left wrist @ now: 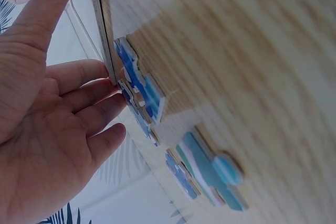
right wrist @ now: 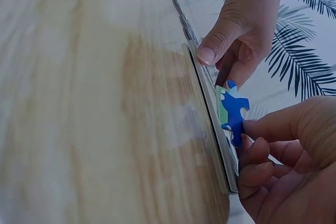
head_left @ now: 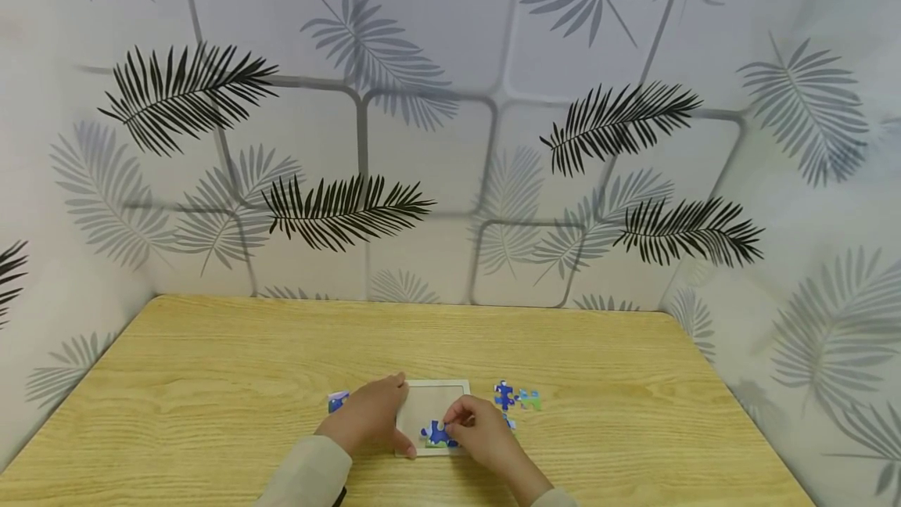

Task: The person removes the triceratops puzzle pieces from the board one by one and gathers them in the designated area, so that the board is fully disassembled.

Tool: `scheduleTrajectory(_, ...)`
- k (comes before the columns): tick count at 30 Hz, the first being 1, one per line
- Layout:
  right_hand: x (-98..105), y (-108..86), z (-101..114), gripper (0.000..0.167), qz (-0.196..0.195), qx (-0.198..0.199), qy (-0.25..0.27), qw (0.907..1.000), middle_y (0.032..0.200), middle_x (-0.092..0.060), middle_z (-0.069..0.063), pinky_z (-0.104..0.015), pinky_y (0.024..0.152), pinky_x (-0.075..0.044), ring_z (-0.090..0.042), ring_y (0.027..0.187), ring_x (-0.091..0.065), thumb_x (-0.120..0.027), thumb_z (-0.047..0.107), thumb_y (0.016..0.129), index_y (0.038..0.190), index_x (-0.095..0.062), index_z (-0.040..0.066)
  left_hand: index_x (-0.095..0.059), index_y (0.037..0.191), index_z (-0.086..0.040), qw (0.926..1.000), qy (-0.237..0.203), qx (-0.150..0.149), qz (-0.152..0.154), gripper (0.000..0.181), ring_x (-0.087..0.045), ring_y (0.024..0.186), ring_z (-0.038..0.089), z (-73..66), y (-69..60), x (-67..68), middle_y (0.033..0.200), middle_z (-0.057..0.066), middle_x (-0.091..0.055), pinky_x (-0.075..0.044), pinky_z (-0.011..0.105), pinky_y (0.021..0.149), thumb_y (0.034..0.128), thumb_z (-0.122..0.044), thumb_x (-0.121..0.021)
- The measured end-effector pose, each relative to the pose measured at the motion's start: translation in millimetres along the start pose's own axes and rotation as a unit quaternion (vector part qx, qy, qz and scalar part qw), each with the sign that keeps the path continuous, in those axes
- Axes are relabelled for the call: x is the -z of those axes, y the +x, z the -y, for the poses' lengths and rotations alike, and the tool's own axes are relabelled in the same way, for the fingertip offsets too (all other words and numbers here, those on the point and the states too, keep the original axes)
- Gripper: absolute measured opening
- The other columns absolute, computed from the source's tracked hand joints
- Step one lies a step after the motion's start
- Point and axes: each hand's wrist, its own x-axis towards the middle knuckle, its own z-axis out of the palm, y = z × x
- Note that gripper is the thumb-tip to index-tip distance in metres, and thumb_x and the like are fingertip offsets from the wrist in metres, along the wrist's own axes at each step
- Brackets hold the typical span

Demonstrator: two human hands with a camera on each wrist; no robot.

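A shallow puzzle frame (head_left: 432,383) with a pale rim lies on the table. My left hand (head_left: 373,411) spans its left side, the thumb at the near corner and the fingers reaching the far one; in the left wrist view those fingers (left wrist: 93,94) look nearly straight against the frame's edge. Over the frame's near part, my right hand (head_left: 484,435) pinches a blue jigsaw piece (head_left: 436,434) between thumb and index finger. The right wrist view shows this jigsaw piece (right wrist: 233,111) with a green strip along one side, tilted above the frame.
Right of the frame lie several loose pieces, among them a dark blue piece (head_left: 504,395) and a blue-green piece (head_left: 529,399). Another piece (head_left: 338,400) is partly hidden behind my left hand. The wooden table (head_left: 211,366) meets a leaf-patterned backdrop (head_left: 422,139).
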Motion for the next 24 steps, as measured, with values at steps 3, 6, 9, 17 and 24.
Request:
scheduleTrajectory(3, 1, -0.7, 1, 0.008, -0.003, -0.001, 0.006, 1.0, 0.074, -0.058, 0.001, -0.022, 0.059, -0.041, -0.013, 0.069, -0.049, -0.067, -0.001, 0.082, 0.081, -0.061, 0.004, -0.05, 0.131, 0.009, 1.0, 0.0, -0.001, 0.0, 0.094, -0.044, 0.128, 0.037, -0.1, 0.1, 0.2, 0.141, 0.022, -0.043, -0.035, 0.044, 0.106, 0.062, -0.044, -0.086)
scheduleTrajectory(6, 1, -1.0, 1, 0.005, -0.004, -0.006, 0.013, 0.9999, 0.076, -0.059, 0.0, -0.023, 0.062, -0.042, -0.013, 0.071, -0.049, -0.066, 0.001, 0.084, 0.082, -0.062, 0.002, -0.049, 0.131, 0.008, 1.0, -0.002, 0.001, 0.003, 0.094, -0.043, 0.128, 0.036, 0.1, 0.9, -0.1, 0.141, 0.022, -0.043, -0.035, 0.044, 0.106, 0.0619, -0.044, -0.086)
scheduleTrajectory(9, 3, -0.5, -3, 0.003, -0.007, -0.017, 0.023, 0.9996, 0.076, -0.06, 0.0, -0.023, 0.061, -0.043, -0.012, 0.07, -0.05, -0.064, 0.002, 0.085, 0.084, -0.062, 0.0, -0.049, 0.132, 0.007, 1.0, -0.002, 0.003, 0.007, 0.095, -0.043, 0.129, 0.036, 0.4, 1.7, -0.8, 0.142, 0.021, -0.043, -0.034, 0.044, 0.107, 0.062, -0.045, -0.085)
scheduleTrajectory(17, 27, -3.3, -14, 0.005, -0.031, -0.039, 0.042, 0.9979, 0.074, -0.06, 0.0, -0.018, 0.051, -0.04, -0.01, 0.062, -0.047, -0.061, 0.0, 0.088, 0.087, -0.065, -0.004, -0.048, 0.133, 0.007, 0.9999, 0.005, 0.001, 0.011, 0.096, -0.042, 0.13, 0.035, 0.2, 2.0, -0.4, 0.143, 0.02, -0.042, -0.033, 0.043, 0.107, 0.0619, -0.046, -0.084)
scheduleTrajectory(24, 58, -10.7, -27, 0.006, -0.075, -0.075, 0.043, 0.9934, 0.072, -0.059, 0.0, -0.018, 0.048, -0.037, -0.011, 0.057, -0.045, -0.059, -0.003, 0.088, 0.088, -0.064, -0.006, -0.048, 0.133, 0.008, 0.9999, -0.001, 0.001, 0.01, 0.095, -0.041, 0.13, 0.035, -0.3, -0.4, 2.3, 0.143, 0.021, -0.042, -0.033, 0.043, 0.107, 0.062, -0.044, -0.085)
